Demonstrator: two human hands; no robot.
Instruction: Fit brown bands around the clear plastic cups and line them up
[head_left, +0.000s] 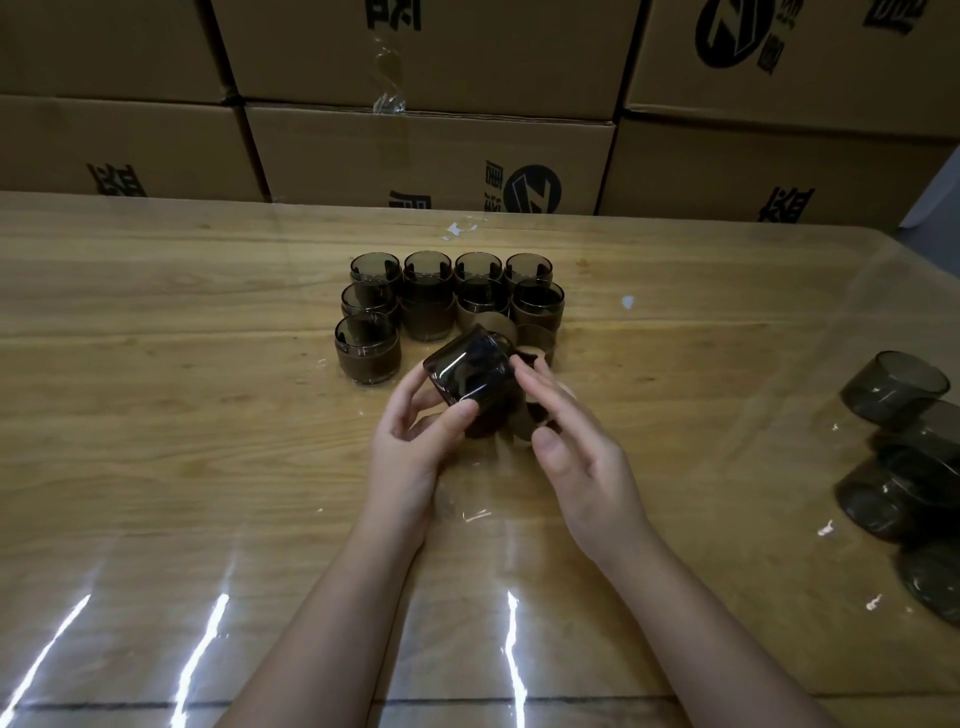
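Here the left hand (410, 441) grips a tilted cup (467, 374) above the counter (182, 415), just before the banded rows (426, 301). The right hand (576, 462) rests loose fingers against it. If the slick cup slipped, it could likely topple those rows or scatter the nearby bands (535, 340).

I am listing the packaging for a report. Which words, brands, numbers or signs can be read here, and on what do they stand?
Round black logo on the middle cardboard box: slanted mark like "Z", no sure letters.
Second logo on the upper right box: same mark, partly cut off.
Large black characters on the boxes: cut off or hidden, not readable.
Cups, bands, table: no text.
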